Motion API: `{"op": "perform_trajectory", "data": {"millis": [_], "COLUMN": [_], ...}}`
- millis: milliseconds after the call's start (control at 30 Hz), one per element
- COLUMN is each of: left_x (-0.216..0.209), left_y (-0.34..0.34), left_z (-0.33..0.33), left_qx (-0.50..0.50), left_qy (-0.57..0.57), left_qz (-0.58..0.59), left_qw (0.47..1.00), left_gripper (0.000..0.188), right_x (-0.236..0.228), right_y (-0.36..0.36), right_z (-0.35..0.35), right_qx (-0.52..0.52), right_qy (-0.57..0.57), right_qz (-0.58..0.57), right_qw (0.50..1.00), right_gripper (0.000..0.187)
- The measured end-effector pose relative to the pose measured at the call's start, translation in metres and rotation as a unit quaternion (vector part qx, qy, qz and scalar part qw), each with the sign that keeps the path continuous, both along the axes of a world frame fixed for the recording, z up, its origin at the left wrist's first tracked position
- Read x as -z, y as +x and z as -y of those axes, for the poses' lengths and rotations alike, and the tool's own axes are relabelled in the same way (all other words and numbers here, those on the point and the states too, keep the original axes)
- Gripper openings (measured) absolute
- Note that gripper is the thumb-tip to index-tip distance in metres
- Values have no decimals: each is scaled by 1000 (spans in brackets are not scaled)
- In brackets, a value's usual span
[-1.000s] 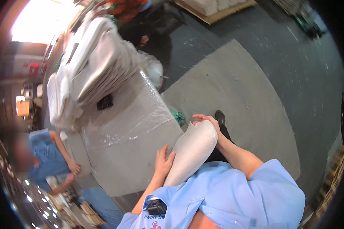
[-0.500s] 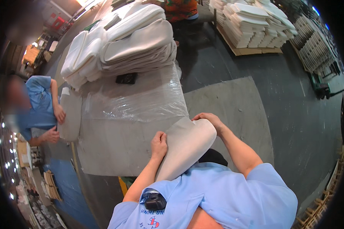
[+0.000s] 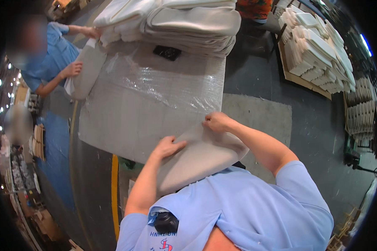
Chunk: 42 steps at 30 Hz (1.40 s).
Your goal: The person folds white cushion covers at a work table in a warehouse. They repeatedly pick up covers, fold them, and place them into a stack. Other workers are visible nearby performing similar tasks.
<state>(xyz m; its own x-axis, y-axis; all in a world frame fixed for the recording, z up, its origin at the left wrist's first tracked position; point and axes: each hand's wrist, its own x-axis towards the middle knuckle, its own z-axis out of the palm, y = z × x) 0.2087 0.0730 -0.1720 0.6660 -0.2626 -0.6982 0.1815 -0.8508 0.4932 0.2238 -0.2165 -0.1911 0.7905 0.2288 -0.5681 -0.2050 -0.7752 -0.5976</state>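
Observation:
A pale beige cushion with a fabric cover [image 3: 192,163] lies tilted between my body and the near edge of the table. My right hand [image 3: 217,122] pinches the cover's fabric at the cushion's far right corner, pulling a fold up. At the far left edge of the cushion, my left hand [image 3: 169,147] rests with thumb and fingers apart, touching the cover. The cushion's near side is partly hidden against my light blue shirt.
The table [image 3: 117,125] is partly covered by see-through plastic film [image 3: 176,83]. A black object [image 3: 167,52] lies before stacked covered cushions [image 3: 192,31]. At the left a co-worker [image 3: 56,62] handles another cushion [image 3: 88,71]. White stacks [image 3: 314,46] stand on a pallet at the far right.
My right hand has moved from around the cushion's end to a fold of its cover. My left hand has loosened from its closed grip. The co-worker's cushion has been raised at its far end.

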Motion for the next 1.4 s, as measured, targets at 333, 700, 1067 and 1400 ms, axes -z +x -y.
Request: {"op": "perform_trajectory", "data": {"millis": [333,700,1067,1400], "left_x": [39,62,31,39], "left_y": [-35,-44,-38,-46], "left_z": [-40,-25,-88,-50], "left_qx": [-141,-179,-113,-174], "left_qy": [3,51,56,110], "left_qz": [146,242,60,155], "left_qw": [979,952,990,966], "left_gripper": [43,40,44,35], "right_x": [46,50,14,29], "right_y": [10,-7,10,-2], "right_z": [-34,-42,3,-3], "right_qx": [114,155,7,59], "right_qy": [-11,2,-50,-50], "right_qz": [40,129,55,130], "right_qw": [993,979,997,989], "right_gripper": [28,26,31,24]}}
